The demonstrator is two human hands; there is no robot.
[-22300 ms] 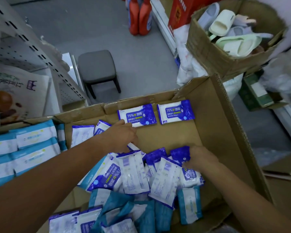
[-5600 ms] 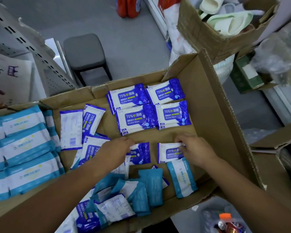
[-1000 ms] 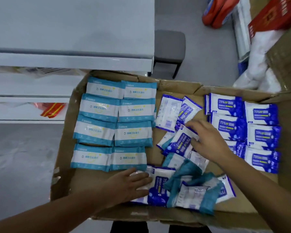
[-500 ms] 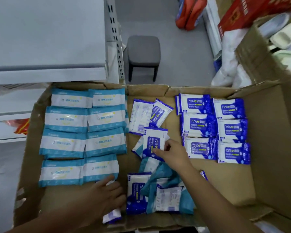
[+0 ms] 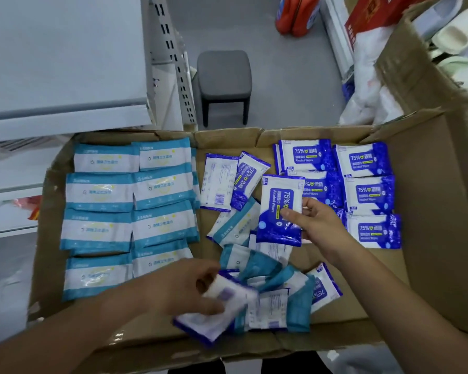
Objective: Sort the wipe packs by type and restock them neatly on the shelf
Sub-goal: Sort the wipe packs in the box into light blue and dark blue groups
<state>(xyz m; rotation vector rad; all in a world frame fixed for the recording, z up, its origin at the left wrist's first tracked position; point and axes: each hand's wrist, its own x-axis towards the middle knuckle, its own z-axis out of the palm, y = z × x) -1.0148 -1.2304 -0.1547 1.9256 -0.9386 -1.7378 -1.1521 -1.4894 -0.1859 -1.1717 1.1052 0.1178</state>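
A blue pack (image 5: 280,209) was pinched by the right hand (image 5: 318,225), likely destined for the blue rows (image 5: 368,190) at 2 o'clock in the box (image 5: 430,211). A blurred pack (image 5: 219,311) was held by the left hand (image 5: 179,290) at 6 o'clock.

My left hand (image 5: 173,290) and the pale pack (image 5: 219,311) it grips are motion-blurred, and the print is unreadable. My right hand (image 5: 319,228) has its fingers mostly hidden behind the blue alcohol-wipe pack (image 5: 278,209). The loose packs (image 5: 276,290) overlap and cover one another. The orange bottles (image 5: 295,14) and the slipper carton (image 5: 416,66) are cut off by the frame edges.
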